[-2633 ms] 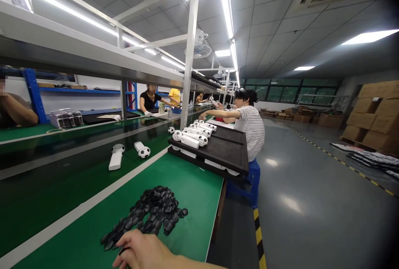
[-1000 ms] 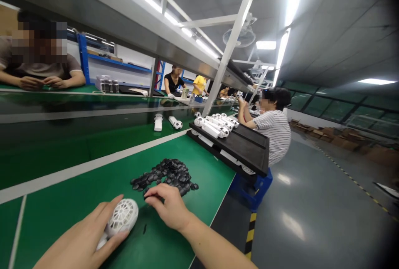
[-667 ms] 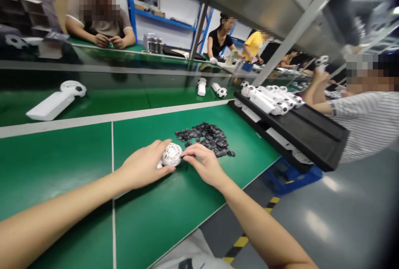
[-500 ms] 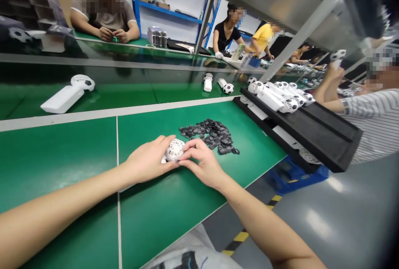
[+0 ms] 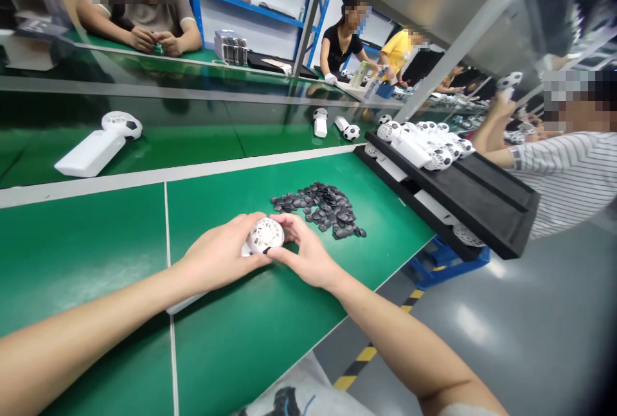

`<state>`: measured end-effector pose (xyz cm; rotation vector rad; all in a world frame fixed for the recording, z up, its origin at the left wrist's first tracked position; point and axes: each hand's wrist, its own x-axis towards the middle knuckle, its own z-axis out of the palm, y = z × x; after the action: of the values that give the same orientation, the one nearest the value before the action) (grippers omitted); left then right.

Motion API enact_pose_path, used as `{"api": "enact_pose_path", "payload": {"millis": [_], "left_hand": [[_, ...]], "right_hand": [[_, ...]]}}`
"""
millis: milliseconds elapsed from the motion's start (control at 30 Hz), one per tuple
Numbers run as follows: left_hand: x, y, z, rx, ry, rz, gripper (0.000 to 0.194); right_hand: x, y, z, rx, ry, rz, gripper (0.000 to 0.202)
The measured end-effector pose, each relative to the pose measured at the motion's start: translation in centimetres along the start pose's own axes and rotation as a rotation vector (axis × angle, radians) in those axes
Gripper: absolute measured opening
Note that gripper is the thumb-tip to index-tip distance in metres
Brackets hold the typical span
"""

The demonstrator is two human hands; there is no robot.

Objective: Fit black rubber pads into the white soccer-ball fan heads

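1 white lattice ball (image 5: 267, 235) sits pinched between left hand (image 5: 220, 246) and right hand (image 5: 309, 254) over the tabletop (image 5: 231, 332), near-left of black pieces (image 5: 335, 206); apparently a pressing step, calling next for steady force

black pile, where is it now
In the head view, the black pile lies on the green bench, beyond and right of the white ball, left of the black trays.

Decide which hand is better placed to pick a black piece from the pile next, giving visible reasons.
Probably the right hand: it lies nearer the black pile, though it also touches the white ball-headed item. The left hand is farther off, wrapped around that item.
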<state>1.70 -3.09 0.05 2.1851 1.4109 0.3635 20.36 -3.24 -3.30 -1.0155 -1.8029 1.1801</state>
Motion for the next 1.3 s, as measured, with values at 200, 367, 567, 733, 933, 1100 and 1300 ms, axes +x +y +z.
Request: {"api": "enact_pose_path", "payload": {"millis": [200,367,567,733,933,1100,1300], "left_hand": [[-0.1,0.1,-0.1,0.012,-0.038,0.007,0.056],[-0.1,-1.1,-1.2,0.103,-0.087,0.043,0.062],[-0.4,-2.4,-2.4,0.294,-0.064,0.100,0.069],[-0.7,-2.1,-2.4,0.316,-0.046,0.131,0.067],[-0.9,-2.3,-2.0,0.289,-0.005,0.121,0.063],[-0.8,-2.4,-2.1,0.280,-0.022,0.138,0.060],[-1.1,-2.2,-2.2,0.264,-0.030,0.142,0.066]], "right_hand": [[1.1,-0.3,-1.4,-0.064,-0.046,0.021,0.035],[4.9,0.5,-3.9,-0.500,0.128,-0.033,0.009],[8.2,1.6,-4.0,-0.844,0.073,-0.005,0.013],[7.7,1.4,-4.2,-0.808,0.055,-0.024,0.008],[4.9,-0.1,-3.9,-0.554,0.028,0.016,0.006],[2.6,-1.8,-3.1,-0.515,-0.074,-0.164,0.015],[0.8,-3.3,-2.2,-0.420,-0.196,-0.130,0.011]]}}
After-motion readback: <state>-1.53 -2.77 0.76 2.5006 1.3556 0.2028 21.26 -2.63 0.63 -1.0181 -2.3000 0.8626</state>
